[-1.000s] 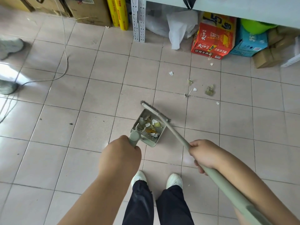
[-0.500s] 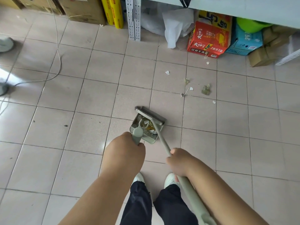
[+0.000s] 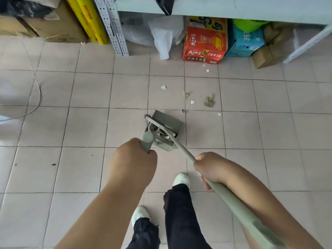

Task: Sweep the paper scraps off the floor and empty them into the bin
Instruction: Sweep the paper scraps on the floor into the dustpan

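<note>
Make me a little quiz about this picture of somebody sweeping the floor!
1. True or false: paper scraps lie on the tiles beyond the dustpan.
2. Which hand grips the broom handle? A) left hand B) right hand
3. Fill in: the broom head lies across the mouth of the ____.

Key: 1 true. 2 B; the left hand grips the dustpan handle. 3 dustpan.
</note>
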